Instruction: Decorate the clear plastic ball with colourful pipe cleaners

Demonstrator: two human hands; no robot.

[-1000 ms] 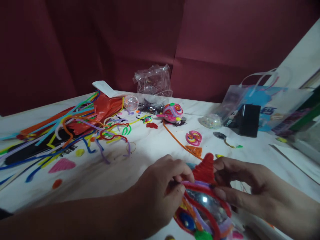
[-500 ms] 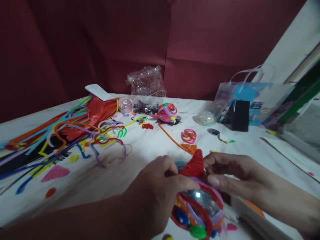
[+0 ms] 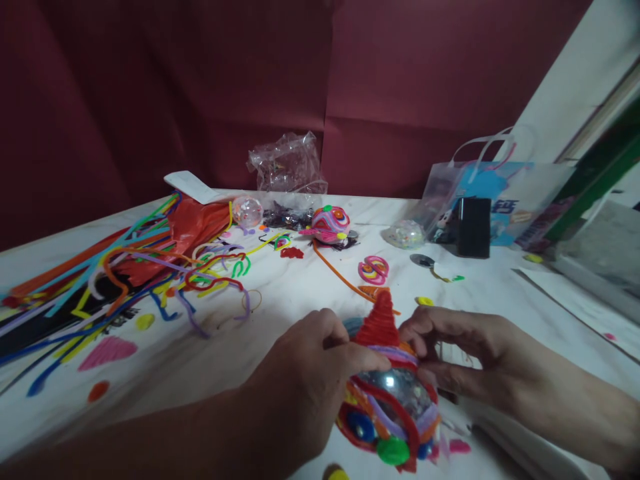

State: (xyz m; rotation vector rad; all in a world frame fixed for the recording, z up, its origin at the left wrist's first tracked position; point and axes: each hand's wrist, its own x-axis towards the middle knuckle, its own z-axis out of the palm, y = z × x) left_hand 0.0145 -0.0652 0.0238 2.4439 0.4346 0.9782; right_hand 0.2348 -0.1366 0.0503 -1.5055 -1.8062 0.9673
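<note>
Now, in the head view, you hold a clear ball wrapped in fuzzy pipe cleaners (image 3: pixel 393 410), low and close to you on the white table (image 3: pixel 300 293). Your left hand (image 3: pixel 305 380) curls round the ball's left side, with the thumb pressed on the purple band near the top. Your right hand (image 3: pixel 450 353) is on the ball's right side, and its fingertips pinch just under the red cone hat (image 3: pixel 377 320) that sits on top of the ball.

Far behind the ball sits another decorated ball (image 3: pixel 330 223), pink and swirly. To the left of your ball lies a big messy pile of loose pipe cleaners (image 3: pixel 125 267). Behind your ball and to the right stands a black box (image 3: pixel 473 227) beside a clear gift bag (image 3: pixel 500 193). A crinkly plastic wrapper (image 3: pixel 287 163) sits at the back of the table.

Be careful, I think the ball is smooth and round, so it could slip and roll if you squeeze unevenly. The cone hat could tip or pop off if you push it sideways.
</note>
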